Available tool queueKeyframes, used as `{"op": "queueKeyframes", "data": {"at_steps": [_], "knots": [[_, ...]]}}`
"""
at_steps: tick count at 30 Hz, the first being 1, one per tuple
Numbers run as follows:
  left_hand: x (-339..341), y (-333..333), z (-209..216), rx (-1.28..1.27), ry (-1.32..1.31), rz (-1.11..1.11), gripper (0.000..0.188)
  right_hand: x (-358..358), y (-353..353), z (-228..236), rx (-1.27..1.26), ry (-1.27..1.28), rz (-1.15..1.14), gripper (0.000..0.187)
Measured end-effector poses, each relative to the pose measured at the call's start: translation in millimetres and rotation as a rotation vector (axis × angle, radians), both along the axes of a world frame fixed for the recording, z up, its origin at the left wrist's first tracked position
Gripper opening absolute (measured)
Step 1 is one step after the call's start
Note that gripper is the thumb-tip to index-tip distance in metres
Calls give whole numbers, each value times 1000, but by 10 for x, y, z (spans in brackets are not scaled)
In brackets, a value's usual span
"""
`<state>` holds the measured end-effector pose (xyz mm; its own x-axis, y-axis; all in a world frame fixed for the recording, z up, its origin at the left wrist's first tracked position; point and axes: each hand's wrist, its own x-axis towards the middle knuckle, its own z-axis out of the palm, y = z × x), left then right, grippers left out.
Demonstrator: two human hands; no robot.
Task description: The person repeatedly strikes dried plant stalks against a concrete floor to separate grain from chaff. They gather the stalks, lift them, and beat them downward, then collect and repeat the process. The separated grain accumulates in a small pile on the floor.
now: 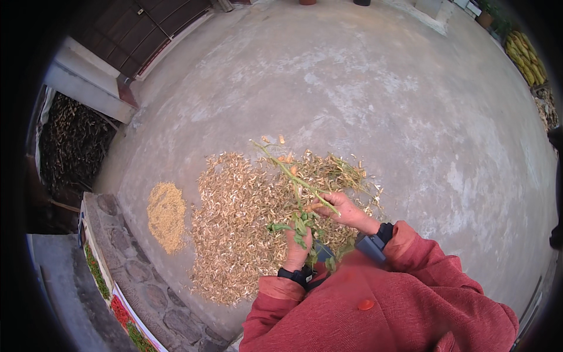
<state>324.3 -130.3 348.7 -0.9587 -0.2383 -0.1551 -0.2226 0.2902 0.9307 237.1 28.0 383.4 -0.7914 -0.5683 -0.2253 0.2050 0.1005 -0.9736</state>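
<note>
A green plant stalk (pixel 295 178) with leaves (pixel 302 224) at its lower end slants across the middle of the view. My right hand (pixel 341 210) is closed around the thick end of the stalk, near a tan pod. Just below and to the left, my left hand (pixel 298 247) is closed on the leafy part, its fingers partly hidden by leaves. Under both hands spreads a wide layer of dry, curled pods (pixel 234 229), pale and brown. Greener stems and pods (pixel 346 173) lie at its far right side.
A small yellow heap (pixel 166 217) of grains or beans lies left of the pods on the concrete floor (pixel 293 88). A stone-faced ledge (pixel 138 270) runs along the lower left. Stacked sticks (pixel 73 135) stand farther left; yellow-green cobs (pixel 525 57) are piled far right.
</note>
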Motion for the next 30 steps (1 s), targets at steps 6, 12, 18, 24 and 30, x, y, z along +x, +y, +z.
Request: {"op": "queueKeyframes", "data": {"at_steps": [6, 12, 18, 24, 30], "knots": [[-114, -21, 97, -146, 172, -79, 19, -20, 132, -18, -155, -96, -83, 36], [-219, 64, 212, -214, 158, -152, 15, 15, 158, 272, -70, 122, 24, 35], [-227, 163, 362, 12, 92, -152, 15, 26, 197, 464, -160, 61, -182, 26], [-237, 193, 336, 33, 122, -208, 23, 4, 300, 504, -167, 52, -203, 20], [-215, 211, 383, 101, 59, -188, 25, -16, 309, 544, -119, 121, -137, 17]]}}
